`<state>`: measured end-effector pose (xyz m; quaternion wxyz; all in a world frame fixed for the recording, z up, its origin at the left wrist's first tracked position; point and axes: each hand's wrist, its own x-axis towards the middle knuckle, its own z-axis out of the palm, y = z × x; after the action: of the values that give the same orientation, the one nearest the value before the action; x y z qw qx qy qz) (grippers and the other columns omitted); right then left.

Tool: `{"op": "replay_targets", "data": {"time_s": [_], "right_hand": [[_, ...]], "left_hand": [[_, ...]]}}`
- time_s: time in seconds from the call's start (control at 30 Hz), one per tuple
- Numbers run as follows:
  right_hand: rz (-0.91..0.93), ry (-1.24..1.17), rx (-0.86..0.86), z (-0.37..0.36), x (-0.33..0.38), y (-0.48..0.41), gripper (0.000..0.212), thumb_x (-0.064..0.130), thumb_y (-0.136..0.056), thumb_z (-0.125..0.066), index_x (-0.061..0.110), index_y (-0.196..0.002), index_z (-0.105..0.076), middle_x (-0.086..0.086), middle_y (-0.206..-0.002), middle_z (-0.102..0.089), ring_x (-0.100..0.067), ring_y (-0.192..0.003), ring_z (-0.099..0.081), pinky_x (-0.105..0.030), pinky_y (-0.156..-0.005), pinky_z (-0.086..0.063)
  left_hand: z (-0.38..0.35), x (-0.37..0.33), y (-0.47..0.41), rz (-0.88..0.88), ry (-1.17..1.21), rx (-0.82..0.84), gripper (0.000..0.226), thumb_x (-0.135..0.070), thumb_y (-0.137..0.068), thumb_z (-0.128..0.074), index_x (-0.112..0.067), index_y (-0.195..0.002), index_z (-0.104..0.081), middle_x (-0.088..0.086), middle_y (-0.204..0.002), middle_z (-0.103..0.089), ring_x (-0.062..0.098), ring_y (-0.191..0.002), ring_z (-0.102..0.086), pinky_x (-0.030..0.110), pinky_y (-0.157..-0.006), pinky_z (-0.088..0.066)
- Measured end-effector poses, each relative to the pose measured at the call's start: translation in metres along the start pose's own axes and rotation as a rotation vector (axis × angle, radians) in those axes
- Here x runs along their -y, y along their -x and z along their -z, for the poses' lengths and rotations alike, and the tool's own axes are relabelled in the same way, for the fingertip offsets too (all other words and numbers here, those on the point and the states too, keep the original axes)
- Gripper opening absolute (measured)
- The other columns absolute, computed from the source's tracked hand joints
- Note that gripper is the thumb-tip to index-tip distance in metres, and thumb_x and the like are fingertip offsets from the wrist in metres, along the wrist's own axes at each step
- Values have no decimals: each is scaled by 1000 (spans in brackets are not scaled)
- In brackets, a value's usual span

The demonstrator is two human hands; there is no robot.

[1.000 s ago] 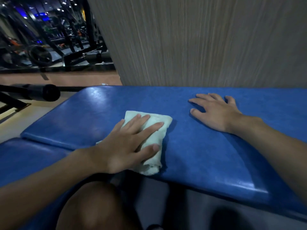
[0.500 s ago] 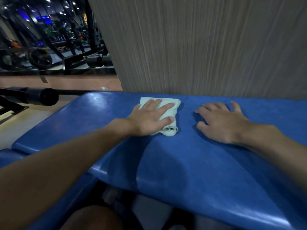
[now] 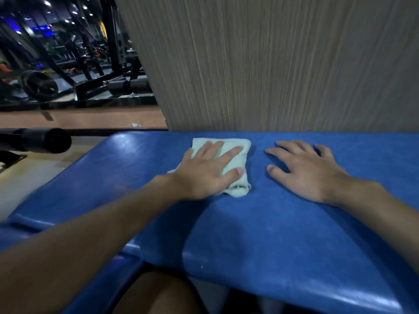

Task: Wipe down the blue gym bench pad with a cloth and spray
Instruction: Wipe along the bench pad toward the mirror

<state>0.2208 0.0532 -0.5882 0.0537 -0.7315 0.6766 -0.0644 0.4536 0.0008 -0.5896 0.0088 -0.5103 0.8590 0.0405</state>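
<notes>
The blue bench pad [image 3: 260, 223] stretches across the view, its far edge against a wood-grain wall. A folded pale green cloth [image 3: 238, 162] lies near that far edge. My left hand [image 3: 208, 171] presses flat on the cloth with straight fingers, covering its left half. Flat on the bare pad, my right hand [image 3: 306, 168] rests just to the right of the cloth, fingers spread. No spray bottle is in view.
The wood-grain wall [image 3: 272, 64] rises directly behind the pad. A black padded roller bar [image 3: 38, 141] sticks out at the left. Gym machines and a weight plate [image 3: 39, 86] stand in the dark far left. A second blue pad section [image 3: 18, 232] lies lower left. My knee [image 3: 158, 293] is below.
My left hand pushed the cloth from the pad's near edge up to its far edge by the wall. The right hand stayed flat on the pad.
</notes>
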Motion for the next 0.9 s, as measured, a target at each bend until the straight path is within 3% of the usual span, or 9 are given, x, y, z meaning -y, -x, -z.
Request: {"op": "replay_targets", "data": {"time_s": [0.1,0.27,0.33,0.5,0.63,0.8,0.9], "right_hand": [[-4,2,13,1,2,3,65,63,-90,-17,41,-151,-25,11,-162,-17,-11,-149,-8,-50,-120,-4],[12,179,-2,7,11,4,57,54,-98,-15,37,-151,-26,8,-163,-15,-20,-151,-5,-58,-119,3],[24,81,-3,7,16,1,53,48,-101,-22,37,-153,-24,8,-165,-13,-19,-152,-5,-56,-120,2],[36,59,59,-6,24,-1,57,51,-98,-15,43,-154,-13,10,-166,-4,-19,-152,-1,-54,-120,-2],[37,50,47,-5,22,-1,61,54,-94,-11,44,-154,-13,12,-166,-4,-17,-151,1,-53,-120,-1],[45,31,20,-8,21,-1,58,55,-94,-12,46,-151,-16,14,-164,-7,-14,-150,0,-50,-120,-1],[44,32,25,-8,21,-1,59,56,-93,-11,46,-151,-16,14,-164,-8,-13,-150,-1,-50,-120,-1]], "left_hand": [[-1,-7,70,-65,-44,4,80,-77,-74,1,-54,-150,8,-3,-166,1,18,-152,6,52,-119,-4],[4,-13,140,-69,-27,70,70,-79,-76,2,-63,-140,25,-11,-164,21,9,-147,28,47,-121,7],[2,-13,141,-58,-28,65,69,-80,-76,2,-64,-140,24,-12,-164,21,8,-147,29,47,-121,7],[0,1,92,-30,-38,5,78,-79,-74,0,-58,-148,10,-7,-166,7,12,-151,12,48,-121,0],[3,25,2,47,3,-11,74,-76,-80,-11,-55,-151,-2,-7,-166,-1,14,-152,4,52,-120,-2],[10,38,-80,104,41,-68,81,-80,-73,-9,-56,-150,-15,-5,-162,-19,17,-149,-13,53,-117,-13],[5,41,-74,95,40,-58,84,-82,-69,-4,-58,-149,-10,-6,-164,-14,16,-151,-7,55,-118,-9]]}}
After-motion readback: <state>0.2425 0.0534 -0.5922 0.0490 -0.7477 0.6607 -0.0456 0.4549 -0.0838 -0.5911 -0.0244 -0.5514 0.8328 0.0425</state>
